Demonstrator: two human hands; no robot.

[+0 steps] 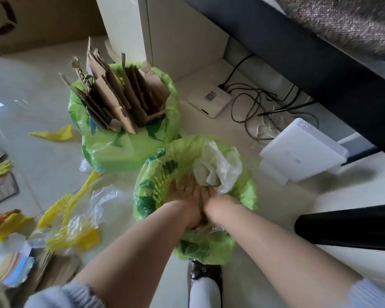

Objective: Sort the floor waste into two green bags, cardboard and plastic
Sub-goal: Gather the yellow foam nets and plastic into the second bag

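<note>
Two green bags stand on the floor. The far bag [120,150] is packed with upright cardboard pieces [120,94]. Both my hands are inside the near bag [151,196]. My left hand [187,194] lies flat with straight fingers, pressing down on the contents. My right hand [211,194] reaches in beside it, against white crumpled plastic [218,167]; its fingers are mostly hidden. Loose clear plastic film [98,201] and yellow plastic strips [71,203] lie on the floor to the left.
A large cardboard box [42,21] stands at the back left. White devices [209,101] [302,152] and black cables [253,101] lie under a dark desk [298,52] on the right. A black chair leg [347,227] is near right. My shoe [205,272] is below the near bag.
</note>
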